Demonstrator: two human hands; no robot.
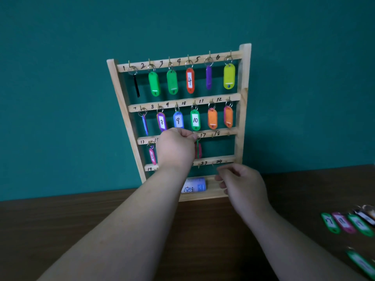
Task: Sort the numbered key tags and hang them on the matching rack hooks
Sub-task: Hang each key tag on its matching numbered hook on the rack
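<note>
A wooden key rack (244, 82) with numbered hooks leans against the teal wall. Its top two rows carry coloured tags, among them a red tag 4 (190, 80) and a green tag 10 (195, 120). On the third row hangs a pink tag (152, 156) at the left. My left hand (175, 148) pinches the ring of a tag seen edge-on (198, 150) at the hook left of number 17. My right hand (242, 187) hovers in front of the bottom row, fingers loosely curled, holding nothing visible. Several loose tags (345, 223) lie on the table at the right.
A small white and blue cylinder (194, 185) lies on the rack's base shelf. More tags (362, 264) lie near the table's right front edge. The brown wooden table (203, 230) spreads below my arms. Hooks 18, 23 and 24 carry nothing.
</note>
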